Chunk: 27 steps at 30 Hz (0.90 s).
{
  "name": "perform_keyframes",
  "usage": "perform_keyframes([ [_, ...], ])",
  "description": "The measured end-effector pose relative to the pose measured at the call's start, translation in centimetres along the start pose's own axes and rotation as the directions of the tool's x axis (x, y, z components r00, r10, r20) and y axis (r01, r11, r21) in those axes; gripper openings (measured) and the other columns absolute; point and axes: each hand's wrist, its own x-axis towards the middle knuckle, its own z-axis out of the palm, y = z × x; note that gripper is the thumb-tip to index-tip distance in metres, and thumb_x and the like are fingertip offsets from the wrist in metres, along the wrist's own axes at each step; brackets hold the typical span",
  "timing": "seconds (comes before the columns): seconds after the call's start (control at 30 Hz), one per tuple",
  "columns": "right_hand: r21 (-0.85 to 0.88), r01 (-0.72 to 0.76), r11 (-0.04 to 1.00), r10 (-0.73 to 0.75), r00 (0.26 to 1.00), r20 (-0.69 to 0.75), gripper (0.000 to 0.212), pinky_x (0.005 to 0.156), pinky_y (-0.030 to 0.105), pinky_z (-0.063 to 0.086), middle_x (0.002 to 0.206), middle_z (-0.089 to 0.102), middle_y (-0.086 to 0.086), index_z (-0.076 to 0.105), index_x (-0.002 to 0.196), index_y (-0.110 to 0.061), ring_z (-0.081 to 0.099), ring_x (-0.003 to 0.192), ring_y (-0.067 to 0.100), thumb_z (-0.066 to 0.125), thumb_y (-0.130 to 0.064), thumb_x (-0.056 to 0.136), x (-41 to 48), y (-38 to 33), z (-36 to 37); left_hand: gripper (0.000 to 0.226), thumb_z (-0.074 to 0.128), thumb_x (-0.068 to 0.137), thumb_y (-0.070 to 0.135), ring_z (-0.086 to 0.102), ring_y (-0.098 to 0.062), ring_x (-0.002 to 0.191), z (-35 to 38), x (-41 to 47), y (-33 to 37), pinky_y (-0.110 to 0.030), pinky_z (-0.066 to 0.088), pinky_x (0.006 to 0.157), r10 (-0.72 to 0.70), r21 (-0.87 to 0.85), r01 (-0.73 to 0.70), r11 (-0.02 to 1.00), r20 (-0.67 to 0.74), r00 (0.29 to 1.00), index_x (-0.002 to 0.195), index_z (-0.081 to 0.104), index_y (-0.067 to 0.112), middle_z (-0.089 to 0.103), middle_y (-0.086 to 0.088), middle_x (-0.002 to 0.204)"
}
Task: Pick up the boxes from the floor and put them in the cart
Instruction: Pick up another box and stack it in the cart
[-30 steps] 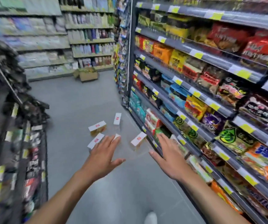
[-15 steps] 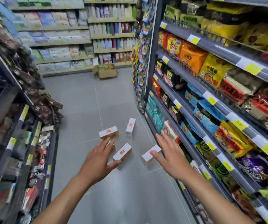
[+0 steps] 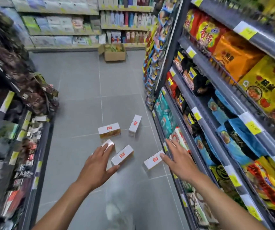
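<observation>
Both bare arms stretch forward over the grey tiled floor (image 3: pixel 77 90) of a shop aisle. The left hand (image 3: pixel 98 165) is spread flat, palm down, fingers splayed, gripping nothing; its fingertips overlap a small white rectangular carton (image 3: pixel 108 143) in the view, though contact cannot be told. The right hand (image 3: pixel 177 161) is likewise open and empty, its index fingertip at the far corner of a white rectangular carton with a red label (image 3: pixel 152 161).

Between the 2 hands lies another white carton with a red label and gold side (image 3: pixel 122 155), angled on the tiles. Beyond it, a fourth white and gold carton (image 3: pixel 109 130) lies crosswise, and just to its right a fifth white carton (image 3: pixel 135 125) points away down the aisle. All 5 rest on the floor, near each other.

To the right, grey metal shelving (image 3: pixel 204 123) carries colourful snack packets with yellow price tags. To the left, dark shelving (image 3: pixel 39 146) holds dark packets. At the far end stands an open brown cardboard box (image 3: pixel 114 53) before shelves of bottles (image 3: pixel 125 19).
</observation>
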Motion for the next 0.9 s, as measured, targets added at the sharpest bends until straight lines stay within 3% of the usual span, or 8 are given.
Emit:
perform_keyframes([
  [0.13,-0.010,-0.002,1.000,0.003,0.998,0.070,0.075,0.125,0.041,0.011,0.171,0.010,-0.002,0.012,0.163,-0.035,0.006,0.157,0.019,0.041,-0.064,0.101,5.6,-1.0,0.6,0.094,0.030,0.081,0.076,0.027,-0.023,0.151,2.3,5.1,-1.7,-0.044,0.036,0.117,-0.041,0.012,0.041,0.999,0.047,0.998,0.159,0.028,0.024,0.029,-0.001,0.165],
  [0.23,-0.043,0.030,0.999,-0.025,0.992,0.125,0.075,0.126,0.042,0.011,0.171,0.010,-0.003,0.012,0.163,-0.034,0.007,0.157,0.019,0.042,-0.063,0.100,10.1,-1.5,2.4,0.088,0.041,0.083,0.070,0.032,-0.026,0.150,4.9,8.0,-2.7,-0.046,0.039,0.114,-0.070,0.015,0.069,0.997,0.078,0.994,0.156,0.034,0.021,0.031,-0.005,0.164],
  [0.5,0.049,0.091,0.995,-0.101,0.961,0.259,0.081,0.120,0.028,0.018,0.166,0.028,-0.002,0.026,0.161,-0.024,0.020,0.153,0.016,0.068,-0.046,0.095,25.3,1.8,14.2,0.089,0.062,0.093,0.053,0.013,-0.025,0.154,17.6,15.8,-9.9,-0.038,0.031,0.120,-0.232,-0.059,0.253,0.966,0.245,0.941,0.161,0.013,0.022,0.012,-0.003,0.169],
  [0.6,-0.032,0.153,0.988,-0.136,0.942,0.307,0.092,0.122,0.037,0.023,0.166,0.026,-0.005,0.023,0.161,-0.029,0.021,0.152,0.019,0.074,-0.049,0.088,31.5,5.2,20.9,0.095,0.065,0.090,0.056,0.006,-0.024,0.155,24.2,19.3,-13.1,-0.050,0.033,0.119,-0.312,-0.013,0.326,0.945,0.253,0.916,0.160,0.008,0.026,0.007,-0.001,0.169],
  [0.73,-0.344,0.327,0.880,-0.170,0.894,0.415,0.109,0.117,0.066,0.023,0.169,0.013,-0.005,0.008,0.160,-0.039,0.010,0.155,0.025,0.077,-0.057,0.078,38.9,9.7,31.2,0.100,0.063,0.087,0.062,-0.004,-0.026,0.156,34.1,24.4,-17.5,-0.068,0.021,0.115,-0.425,0.106,0.412,0.905,0.265,0.866,0.160,0.004,0.027,0.002,0.002,0.169],
  [0.9,-0.427,0.472,0.771,-0.215,0.824,0.524,0.121,0.113,0.073,0.022,0.169,0.004,-0.003,0.000,0.160,-0.037,0.001,0.156,0.028,0.083,-0.053,0.074,46.3,14.7,43.5,0.107,0.065,0.083,0.065,-0.004,-0.028,0.156,45.8,30.0,-23.2,-0.072,0.021,0.114,-0.475,0.134,0.456,0.880,0.263,0.840,0.160,0.001,0.027,0.002,0.000,0.169],
])
